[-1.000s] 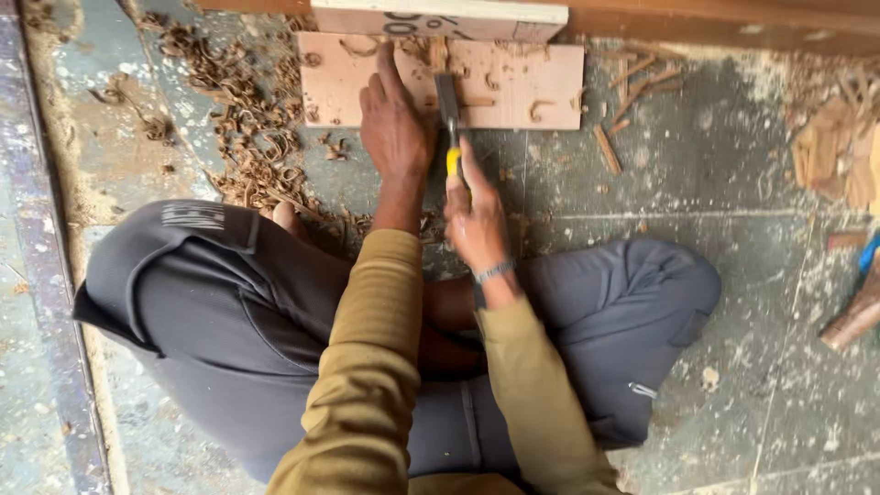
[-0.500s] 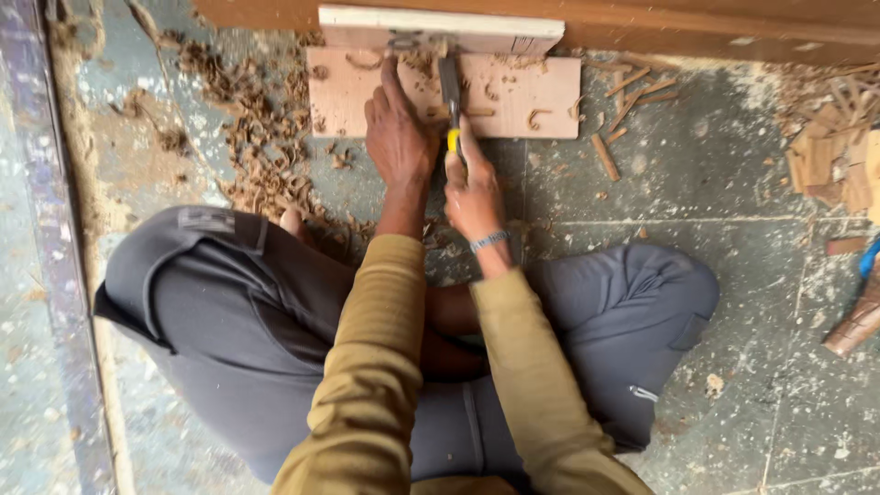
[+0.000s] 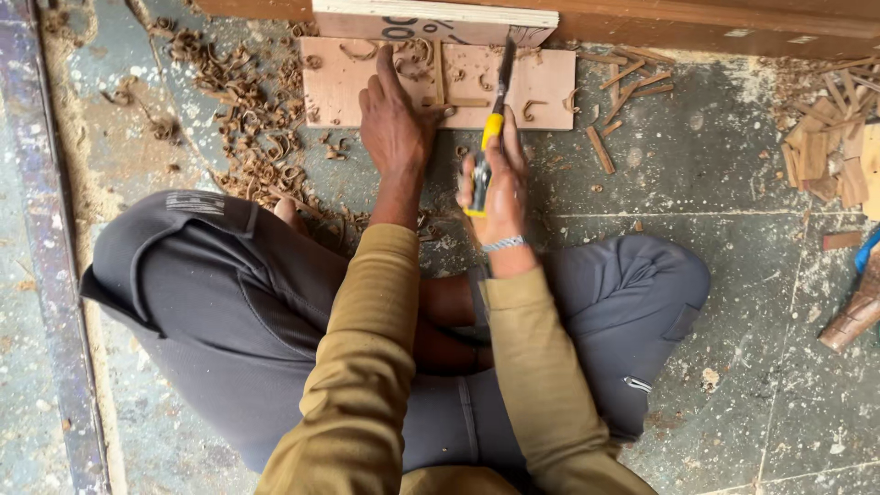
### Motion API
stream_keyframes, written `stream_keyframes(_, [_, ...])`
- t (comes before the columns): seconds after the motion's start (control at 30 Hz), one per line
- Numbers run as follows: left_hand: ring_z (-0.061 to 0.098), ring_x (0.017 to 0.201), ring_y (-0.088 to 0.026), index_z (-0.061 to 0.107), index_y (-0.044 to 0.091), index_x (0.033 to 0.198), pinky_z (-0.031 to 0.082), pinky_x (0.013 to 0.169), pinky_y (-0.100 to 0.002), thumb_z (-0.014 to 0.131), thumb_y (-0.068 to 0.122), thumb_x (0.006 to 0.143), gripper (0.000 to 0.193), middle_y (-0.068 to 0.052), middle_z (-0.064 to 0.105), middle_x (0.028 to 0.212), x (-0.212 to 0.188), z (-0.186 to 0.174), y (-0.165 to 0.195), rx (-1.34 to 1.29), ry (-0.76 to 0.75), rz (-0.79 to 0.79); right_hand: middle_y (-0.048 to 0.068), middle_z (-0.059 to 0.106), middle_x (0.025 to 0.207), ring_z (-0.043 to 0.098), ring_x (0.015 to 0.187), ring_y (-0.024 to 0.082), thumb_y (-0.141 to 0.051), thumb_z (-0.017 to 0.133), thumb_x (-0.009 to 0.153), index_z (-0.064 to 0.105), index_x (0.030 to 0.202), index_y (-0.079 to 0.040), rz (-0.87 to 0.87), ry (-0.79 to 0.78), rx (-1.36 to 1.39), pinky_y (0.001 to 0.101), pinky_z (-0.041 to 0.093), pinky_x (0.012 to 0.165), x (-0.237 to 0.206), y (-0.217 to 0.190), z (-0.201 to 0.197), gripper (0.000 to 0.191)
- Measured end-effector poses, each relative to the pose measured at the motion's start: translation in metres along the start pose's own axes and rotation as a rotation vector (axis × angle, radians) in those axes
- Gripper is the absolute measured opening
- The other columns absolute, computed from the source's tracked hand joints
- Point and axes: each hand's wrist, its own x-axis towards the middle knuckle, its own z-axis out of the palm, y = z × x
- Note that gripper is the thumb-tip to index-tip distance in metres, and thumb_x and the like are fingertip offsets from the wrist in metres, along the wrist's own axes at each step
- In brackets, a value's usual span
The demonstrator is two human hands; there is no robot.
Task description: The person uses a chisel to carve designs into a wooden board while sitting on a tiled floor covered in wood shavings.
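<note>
The chisel (image 3: 489,128) with the yellow and black handle is pointing away from the person, its dark blade reaching up over the pale wooden board (image 3: 440,82) that is lying flat on the floor, the tip sitting close to the far edge of that board. The right hand (image 3: 500,179) is wrapping tightly around the handle, fingers closed on it, a silver bracelet (image 3: 502,244) showing at the wrist. Just to the left, the left hand (image 3: 394,128) is pressing down flat on the board, fingers stretched forward and spread, gripping nothing, just bearing on the wood. Curled shavings (image 3: 247,119) are lying on the board and piling up thickly on the floor to its left. Right behind the board, a lighter plank (image 3: 435,18) is resting against a long reddish-brown beam (image 3: 733,23) that is running along the top of the view. The person is sitting cross-legged in grey trousers (image 3: 229,312) and mustard-coloured sleeves (image 3: 367,367), knees spreading wide on the worn grey-green concrete floor (image 3: 715,174). Small wood offcuts (image 3: 623,82) are scattering to the right of the board, and a heap of flat wood chips (image 3: 825,147) is lying near the right edge, well apart from the hands.
</note>
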Motion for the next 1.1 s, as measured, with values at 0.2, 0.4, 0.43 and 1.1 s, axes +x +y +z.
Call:
stream_keyframes(0.2, [0.061,0.092,-0.025,0.030,0.013,0.151,0.057,0.068,-0.035,0.101,0.034,0.059,0.118,-0.010,0.064,0.108,-0.003,0.004,-0.001,0.003,0.012,0.011,0.003,0.056,0.073,0.053,0.047,0.009,-0.023,0.053,0.106,0.034,0.162,-0.029,-0.041,-0.044,-0.727,0.0263,0.046,0.038,-0.043,-0.009,-0.005,0.060])
stream_keyframes(0.4, [0.059,0.092,-0.025,0.028,0.012,0.154,0.057,0.071,-0.035,0.094,0.015,0.065,0.111,-0.010,0.062,0.109,-0.006,0.007,-0.006,0.015,0.068,0.062,0.001,0.057,0.070,0.057,0.047,0.010,-0.023,0.052,0.105,0.034,0.161,-0.031,-0.030,-0.044,-0.942,0.0273,0.050,0.038,-0.055,0.001,0.002,0.059])
stream_keyframes(0.43, [0.059,0.092,-0.026,0.028,0.012,0.153,0.058,0.071,-0.035,0.093,0.015,0.064,0.110,-0.011,0.062,0.109,-0.006,0.008,-0.006,0.009,0.073,0.069,0.001,0.057,0.069,0.057,0.046,0.010,-0.024,0.051,0.105,0.033,0.161,-0.031,-0.026,-0.036,-0.965,0.0274,0.050,0.038,-0.052,0.001,0.005,0.059])
stream_keyframes(1.1, [0.060,0.097,-0.024,0.042,0.026,0.147,0.058,0.069,-0.035,0.095,0.028,0.067,0.097,-0.008,0.059,0.118,-0.005,-0.004,0.003,-0.017,-0.046,0.014,0.005,0.059,0.075,0.053,0.049,0.011,-0.026,0.047,0.109,0.034,0.160,-0.028,0.074,-0.067,-0.026,0.0244,0.046,0.040,0.016,0.003,0.006,0.053])
